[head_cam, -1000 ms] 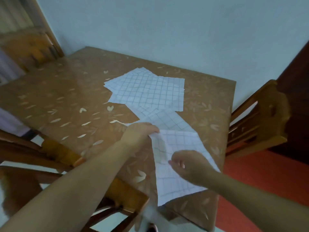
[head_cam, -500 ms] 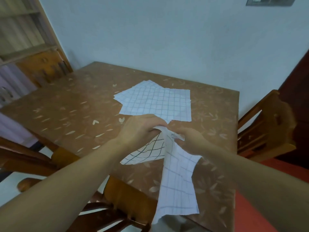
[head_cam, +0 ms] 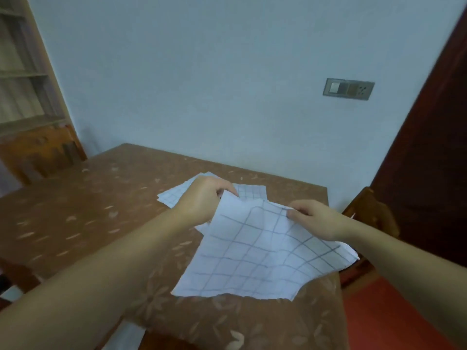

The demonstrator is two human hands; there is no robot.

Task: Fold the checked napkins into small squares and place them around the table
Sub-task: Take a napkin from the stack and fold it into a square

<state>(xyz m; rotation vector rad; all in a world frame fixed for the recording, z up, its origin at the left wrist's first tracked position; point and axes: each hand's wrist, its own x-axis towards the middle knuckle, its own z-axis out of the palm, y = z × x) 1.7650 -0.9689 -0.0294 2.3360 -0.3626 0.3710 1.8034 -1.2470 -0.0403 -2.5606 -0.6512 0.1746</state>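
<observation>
White cloth crossed with thin dark checks fills the middle of the head view: one napkin (head_cam: 257, 258) held up over the near right part of the table (head_cam: 75, 210), its far edge stretched between my two hands. My left hand (head_cam: 202, 200) grips the far left corner, fingers curled over the cloth. My right hand (head_cam: 313, 218) pinches the far right corner between thumb and fingertips.

The sheet hangs towards me and sags. Its near edge drapes above the brown leaf-patterned top and its right corner reaches past the table's right edge; whether it touches the top I cannot tell. I judge the two-corner grip is there to pull the cloth flat and square, so a first fold can meet edge to edge. No fold shows in it yet.

Beyond my left hand the other napkins (head_cam: 174, 195) lie unfolded in a loose overlapping pile on the table. My hands partly hide them, so I cannot tell their number. No small folded square is in sight, which puts the task near its start.

At the far left stands the far chair (head_cam: 43, 152), and the right chair (head_cam: 371, 210) is just beside the table's right edge. A switch plate (head_cam: 348, 89) sits on the pale blue wall (head_cam: 202, 84), with a dark door (head_cam: 429, 173) on the right above a red floor (head_cam: 379, 311).
</observation>
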